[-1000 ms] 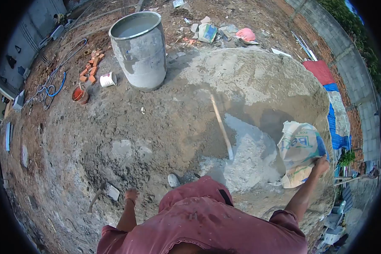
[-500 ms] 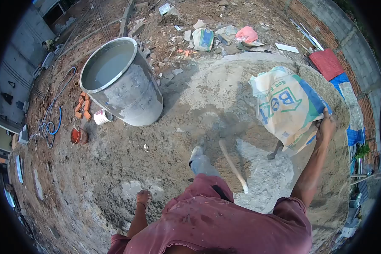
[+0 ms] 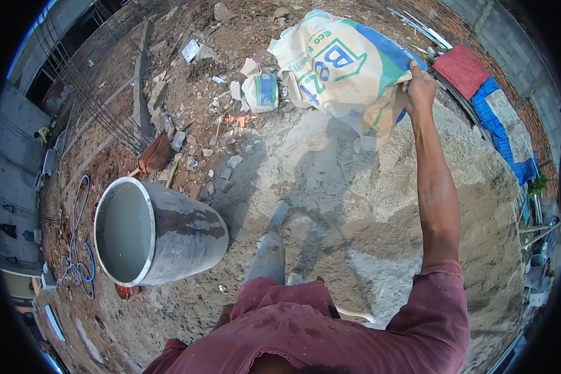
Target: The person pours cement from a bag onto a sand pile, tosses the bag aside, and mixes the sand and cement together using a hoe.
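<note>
My right hand (image 3: 421, 88) is stretched far forward, its fingers closed on the edge of a cement bag (image 3: 340, 62). The bag is cream paper with green and blue print, limp and crumpled, and it hangs out ahead over the ground. My left hand is not visible; the body and shirt cover that side. Close to my right hip, a pale wooden handle (image 3: 355, 313) pokes out from under the shirt. Pale grey powder (image 3: 386, 280) lies on the ground beside it.
A big concrete cylinder (image 3: 187, 230) full of grey water stands on the left. Behind it are a reddish shovel blade (image 3: 157, 153), rubble and another crumpled bag (image 3: 260, 92). A blue hose (image 3: 88, 265) lies farther left. Red sheeting (image 3: 461, 70) lies by the right wall.
My right hand has carried the cement bag forward and to the left, away from the powder. I have stepped forward, so the cylinder appears nearer. My left hand has gone out of sight.
</note>
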Action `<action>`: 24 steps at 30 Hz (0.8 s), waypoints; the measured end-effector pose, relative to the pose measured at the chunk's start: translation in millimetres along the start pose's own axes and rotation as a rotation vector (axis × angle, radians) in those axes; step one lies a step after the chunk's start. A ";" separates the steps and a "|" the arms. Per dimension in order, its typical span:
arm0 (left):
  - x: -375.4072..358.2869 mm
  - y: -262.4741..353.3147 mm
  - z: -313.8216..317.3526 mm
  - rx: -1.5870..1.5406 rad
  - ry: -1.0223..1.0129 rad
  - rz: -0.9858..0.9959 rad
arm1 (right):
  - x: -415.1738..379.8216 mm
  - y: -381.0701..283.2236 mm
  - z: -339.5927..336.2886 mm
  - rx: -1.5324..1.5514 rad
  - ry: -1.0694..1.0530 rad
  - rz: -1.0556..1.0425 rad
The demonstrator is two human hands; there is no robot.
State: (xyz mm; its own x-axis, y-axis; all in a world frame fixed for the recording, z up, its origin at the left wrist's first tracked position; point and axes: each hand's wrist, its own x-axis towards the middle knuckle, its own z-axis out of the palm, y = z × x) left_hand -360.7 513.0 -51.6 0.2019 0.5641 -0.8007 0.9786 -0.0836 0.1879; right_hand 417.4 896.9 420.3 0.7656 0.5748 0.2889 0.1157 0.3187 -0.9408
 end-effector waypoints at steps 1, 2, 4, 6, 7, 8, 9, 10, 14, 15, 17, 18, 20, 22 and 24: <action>26.2 2.6 -33.6 0.058 -0.001 0.036 | 26.7 -1.6 20.7 -0.017 0.008 -0.093; 54.1 7.4 -68.4 0.149 0.005 0.079 | 51.3 1.2 36.2 -0.045 0.016 -0.180; 119.3 26.9 -150.8 0.365 0.071 0.213 | 108.2 0.7 68.0 -0.330 0.161 -0.408; 199.0 23.4 -211.6 -0.005 -0.013 0.314 | 172.2 9.1 103.7 -0.506 0.344 -0.545; 227.5 29.4 -245.9 -0.035 -0.015 0.354 | 199.5 19.0 117.3 -0.675 0.470 -0.656; 255.1 37.0 -282.3 -0.063 -0.019 0.394 | 231.3 26.5 128.3 -0.690 0.476 -0.663; 279.4 37.8 -298.1 -0.699 -0.061 0.077 | 260.0 36.8 136.1 -0.480 0.235 -0.410; 246.9 105.2 -376.6 -1.374 0.102 -0.214 | 275.7 53.6 137.9 -0.264 0.005 -0.139; 305.9 155.8 -501.4 -1.337 0.200 0.023 | 222.0 139.1 158.3 -0.182 -0.051 0.201; 321.4 160.6 -517.3 -1.318 0.172 0.038 | 183.6 179.4 147.9 -0.229 -0.048 0.224; 351.7 171.9 -538.5 -1.319 0.149 0.013 | 63.0 240.0 115.9 -0.249 -0.068 0.401; 362.2 178.5 -537.3 -1.281 0.113 0.024 | -10.3 266.3 89.0 -0.274 -0.084 0.596; 376.2 179.2 -535.0 -1.225 0.007 -0.172 | -187.0 364.0 2.2 -0.640 0.043 0.787; 373.8 189.1 -528.2 -1.040 -0.093 -0.248 | -336.9 310.8 -65.5 -0.926 0.278 0.865; 373.1 197.4 -515.0 -0.838 -0.171 -0.322 | -493.4 278.6 -149.7 -0.977 0.668 0.950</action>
State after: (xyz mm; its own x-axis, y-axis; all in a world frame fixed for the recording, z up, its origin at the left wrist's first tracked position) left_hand -112.3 1130.0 -20.3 -0.0071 0.3217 -0.9468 0.6534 0.7182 0.2391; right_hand 166.6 589.3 -10.9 0.9020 -0.2490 -0.3528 -0.4150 -0.7258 -0.5487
